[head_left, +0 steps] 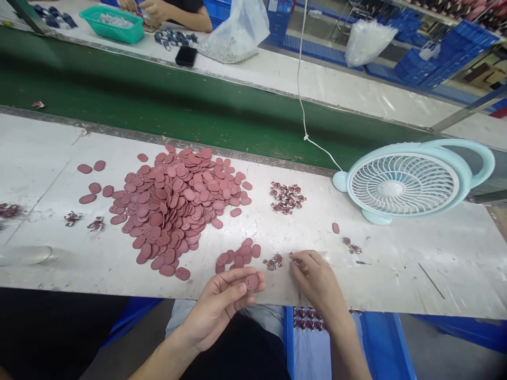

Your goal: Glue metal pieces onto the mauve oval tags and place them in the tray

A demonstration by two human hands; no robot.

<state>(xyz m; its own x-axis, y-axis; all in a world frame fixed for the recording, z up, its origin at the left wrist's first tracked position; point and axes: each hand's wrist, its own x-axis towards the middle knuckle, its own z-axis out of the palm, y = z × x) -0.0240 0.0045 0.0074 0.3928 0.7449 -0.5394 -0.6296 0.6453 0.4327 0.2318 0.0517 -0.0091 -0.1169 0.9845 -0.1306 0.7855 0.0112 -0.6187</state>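
Observation:
Between the thumb and fingers of my left hand (pixel 222 301) is a pink oval disc (pixel 252 282) with small holes. My right hand (pixel 317 279) rests low over the white table, its fingertips pinched at a small dark red and silver part (pixel 297 261), mostly covered by the fingers. A few similar small parts (pixel 273 262) lie just left of that hand. Behind my left hand sits a small group of pink discs (pixel 240 256). The large heap of pink discs (pixel 170 206) spreads over the table to the left.
A light blue fan (pixel 404 182) stands at the right, its white cable (pixel 304 116) running upward. More small parts (pixel 287 198) are piled mid-table. A blue crate (pixel 386 343) is below the front edge. Across the green divider (pixel 158 100), another person's hands work near a green basket (pixel 113 26).

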